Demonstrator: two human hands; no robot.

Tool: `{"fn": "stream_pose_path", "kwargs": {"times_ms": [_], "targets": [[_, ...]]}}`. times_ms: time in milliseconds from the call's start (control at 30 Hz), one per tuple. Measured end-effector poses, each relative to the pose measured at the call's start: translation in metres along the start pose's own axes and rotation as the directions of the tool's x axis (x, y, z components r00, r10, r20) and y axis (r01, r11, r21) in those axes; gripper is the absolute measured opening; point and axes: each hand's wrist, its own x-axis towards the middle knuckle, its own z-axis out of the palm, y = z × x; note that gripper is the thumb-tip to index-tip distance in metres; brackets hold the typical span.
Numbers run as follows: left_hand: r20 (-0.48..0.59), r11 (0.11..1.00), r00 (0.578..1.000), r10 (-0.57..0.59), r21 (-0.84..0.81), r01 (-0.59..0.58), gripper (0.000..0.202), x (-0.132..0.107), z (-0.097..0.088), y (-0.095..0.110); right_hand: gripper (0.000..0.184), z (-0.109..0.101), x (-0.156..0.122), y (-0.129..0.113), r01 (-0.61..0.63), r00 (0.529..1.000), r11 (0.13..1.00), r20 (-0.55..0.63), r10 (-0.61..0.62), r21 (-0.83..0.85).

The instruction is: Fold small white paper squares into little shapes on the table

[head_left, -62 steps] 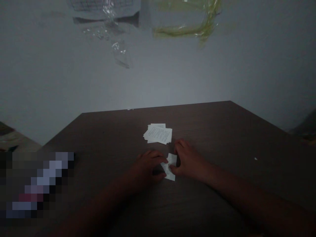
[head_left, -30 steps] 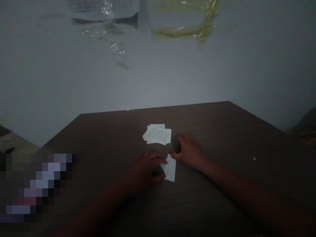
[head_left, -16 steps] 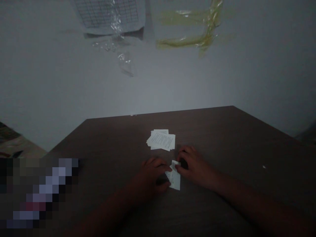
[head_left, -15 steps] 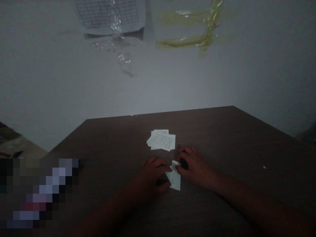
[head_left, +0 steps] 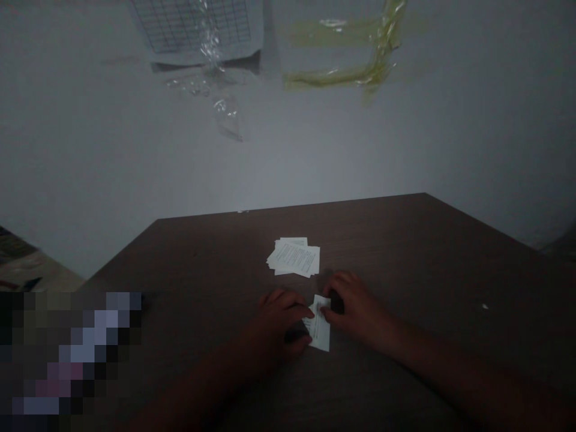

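Note:
A small printed slip of paper (head_left: 322, 336) lies at the near middle of the dark wooden table, with a fold or overlapping layer along its left side. My left hand (head_left: 279, 321) is curled at the slip's left edge, its thumb and forefinger on the paper. From the other side, my right hand (head_left: 353, 306) holds the upper right edge with bent fingers and the thumb on the slip. Just beyond both hands sits a loose, fanned pile of printed paper slips (head_left: 294, 258). The undersides of my fingers are hidden.
The brown table (head_left: 202, 252) meets a pale wall (head_left: 288, 162). On the wall hang a gridded sheet (head_left: 193, 27) under clear tape and strips of yellow tape (head_left: 333, 78). A tiny white scrap (head_left: 485, 306) lies at the right. A blurred-out patch (head_left: 67, 354) covers the lower left.
My hands and the slip have barely shifted; both hands stay at its edges. The whole view has moved very slightly.

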Motion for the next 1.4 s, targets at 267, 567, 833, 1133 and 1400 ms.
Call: {"fn": "stream_pose_path", "kwargs": {"times_ms": [267,567,833,1133,1400], "targets": [[-0.025,1.0,1.0,0.018,0.015,-0.018,0.04,-0.002,0.002,0.0,0.014,0.002,0.001,0.002,0.016,1.0,0.999,0.011,-0.015,-0.029],[-0.058,0.998,0.996,0.069,-0.002,-0.07,0.042,-0.003,0.01,-0.009,0.017,0.003,0.004,0.003,-0.023,0.999,0.999,0.04,0.021,0.047],[-0.055,0.999,0.997,0.049,0.026,-0.048,0.047,-0.003,0.005,-0.002,0.021,0.001,0.006,0.003,-0.106,0.994,0.981,0.034,0.102,0.163],[-0.13,0.995,0.987,0.096,0.029,-0.093,0.048,-0.005,0.006,-0.002,0.019,0.008,0.006,0.006,-0.077,0.985,0.838,-0.088,0.148,0.54],[-0.37,0.98,0.91,0.189,0.015,-0.197,0.058,-0.011,0.006,-0.009,0.013,-0.008,-0.007,-0.003,0.391,0.843,0.908,-0.455,-0.287,0.152]]}}
